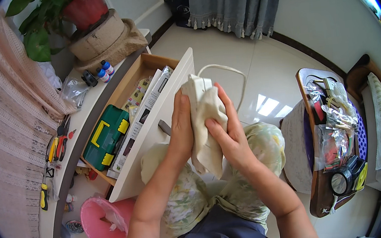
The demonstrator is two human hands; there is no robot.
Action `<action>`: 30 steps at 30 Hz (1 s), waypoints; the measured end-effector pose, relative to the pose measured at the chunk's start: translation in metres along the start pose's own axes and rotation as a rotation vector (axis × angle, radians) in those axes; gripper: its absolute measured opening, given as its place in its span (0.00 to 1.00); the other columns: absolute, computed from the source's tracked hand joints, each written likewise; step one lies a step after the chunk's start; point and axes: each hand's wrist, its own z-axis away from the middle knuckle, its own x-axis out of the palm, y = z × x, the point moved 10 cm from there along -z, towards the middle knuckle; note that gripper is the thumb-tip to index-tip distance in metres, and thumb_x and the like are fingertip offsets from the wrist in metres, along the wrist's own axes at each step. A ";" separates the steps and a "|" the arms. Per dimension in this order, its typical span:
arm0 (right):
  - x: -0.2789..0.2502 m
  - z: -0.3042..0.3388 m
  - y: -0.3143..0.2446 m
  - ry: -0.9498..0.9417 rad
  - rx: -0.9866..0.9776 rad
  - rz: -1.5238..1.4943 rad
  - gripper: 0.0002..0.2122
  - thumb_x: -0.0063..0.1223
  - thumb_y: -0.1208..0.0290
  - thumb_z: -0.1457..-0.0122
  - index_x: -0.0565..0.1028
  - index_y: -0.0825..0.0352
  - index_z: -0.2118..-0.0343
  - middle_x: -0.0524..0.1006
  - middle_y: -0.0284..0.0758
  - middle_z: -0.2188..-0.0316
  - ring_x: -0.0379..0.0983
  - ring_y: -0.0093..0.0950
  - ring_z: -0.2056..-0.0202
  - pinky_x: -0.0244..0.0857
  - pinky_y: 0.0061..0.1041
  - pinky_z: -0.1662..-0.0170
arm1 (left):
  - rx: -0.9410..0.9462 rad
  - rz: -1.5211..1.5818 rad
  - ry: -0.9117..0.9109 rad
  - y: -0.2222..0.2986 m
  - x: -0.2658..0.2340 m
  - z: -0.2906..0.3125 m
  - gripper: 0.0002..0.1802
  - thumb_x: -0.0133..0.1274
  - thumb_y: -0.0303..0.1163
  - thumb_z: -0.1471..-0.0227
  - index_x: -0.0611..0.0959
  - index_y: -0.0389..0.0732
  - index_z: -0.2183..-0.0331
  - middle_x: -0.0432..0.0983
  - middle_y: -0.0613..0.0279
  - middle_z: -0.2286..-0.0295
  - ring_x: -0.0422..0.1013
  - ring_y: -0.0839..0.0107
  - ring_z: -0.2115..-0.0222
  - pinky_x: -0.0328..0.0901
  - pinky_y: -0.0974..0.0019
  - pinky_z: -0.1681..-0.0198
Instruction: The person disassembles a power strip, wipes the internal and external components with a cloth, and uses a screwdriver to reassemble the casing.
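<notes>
Above my lap, my left hand point(181, 128) is closed along the left side of a long white block with a cord, which looks like a power strip point(198, 84). A cream cloth point(207, 147) covers much of its front and hangs below it. My right hand point(232, 138) is closed round the other side, thumb pressing on the cloth. From the far end the white cord point(242, 78) loops out to the right. The cloth and my fingers hide most of the block's face.
At left, a pulled-out drawer point(184, 68) holds a green toolbox point(106, 137). Hand tools point(57, 147) and small bottles point(107, 67) lie on the cabinet top. A pink bin point(92, 229) stands below. On the right, a tray point(314, 152) carries bagged parts and a flashlight point(345, 177).
</notes>
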 end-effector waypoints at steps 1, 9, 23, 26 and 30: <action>0.001 0.006 0.001 0.014 0.007 0.008 0.26 0.46 0.75 0.41 0.53 0.69 0.40 0.58 0.42 0.43 0.57 0.31 0.43 0.50 0.27 0.41 | -0.012 -0.012 0.011 -0.002 0.001 0.007 0.27 0.26 0.49 0.36 0.65 0.39 0.48 0.69 0.56 0.57 0.67 0.71 0.57 0.62 0.68 0.52; -0.010 0.028 0.034 0.226 0.174 0.099 0.13 0.56 0.73 0.45 0.65 0.69 0.62 0.68 0.35 0.65 0.66 0.23 0.63 0.62 0.22 0.59 | -0.119 -0.038 0.111 -0.041 -0.029 0.036 0.27 0.27 0.49 0.36 0.64 0.39 0.47 0.68 0.55 0.57 0.66 0.70 0.56 0.63 0.67 0.51; -0.018 0.088 0.020 0.292 0.120 -0.065 0.10 0.58 0.79 0.49 0.66 0.68 0.71 0.68 0.31 0.71 0.64 0.19 0.68 0.58 0.17 0.62 | -0.009 -0.323 0.126 -0.020 -0.014 0.049 0.27 0.27 0.48 0.35 0.63 0.39 0.45 0.68 0.54 0.55 0.65 0.69 0.54 0.60 0.66 0.50; -0.043 0.040 0.009 0.415 0.004 0.038 0.10 0.59 0.78 0.49 0.67 0.69 0.69 0.69 0.31 0.72 0.63 0.19 0.68 0.59 0.18 0.63 | 0.049 -0.312 0.060 -0.022 0.007 0.058 0.27 0.29 0.48 0.35 0.62 0.38 0.45 0.65 0.56 0.53 0.62 0.69 0.51 0.56 0.68 0.47; -0.014 0.091 0.005 0.176 -0.009 0.054 0.12 0.62 0.77 0.51 0.67 0.67 0.71 0.67 0.30 0.72 0.61 0.17 0.71 0.57 0.14 0.65 | -0.053 -0.379 0.295 -0.030 -0.044 0.053 0.30 0.30 0.52 0.37 0.62 0.38 0.44 0.67 0.57 0.55 0.65 0.70 0.54 0.61 0.69 0.51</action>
